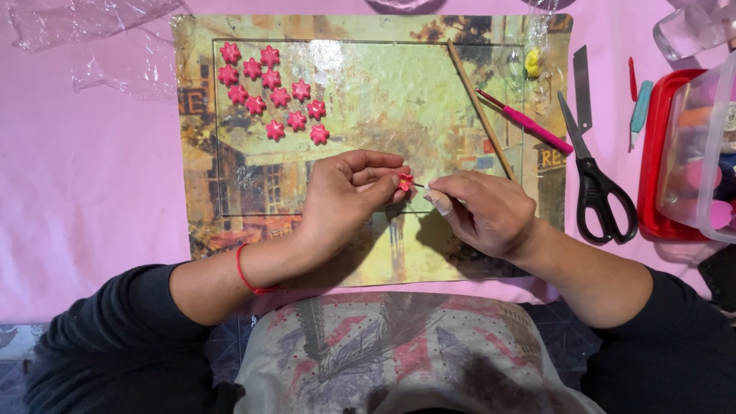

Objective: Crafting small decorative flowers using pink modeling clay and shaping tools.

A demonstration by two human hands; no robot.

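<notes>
My left hand (349, 195) pinches a small pink clay flower (405, 182) between thumb and fingers, above a glass-covered picture mat (368, 92). My right hand (483, 211) holds a thin needle-like tool whose tip touches the flower. Several finished pink clay flowers (270, 92) lie grouped on the upper left of the mat. A red string bracelet circles my left wrist.
A wooden stick (480, 107) and a pink-handled tool (529, 123) lie on the mat's right side, near a yellow clay lump (533, 63). Black scissors (596, 176), a blade (582, 88), a teal tool (639, 111) and plastic containers (694, 153) sit at right. Crumpled plastic wrap (92, 38) lies upper left.
</notes>
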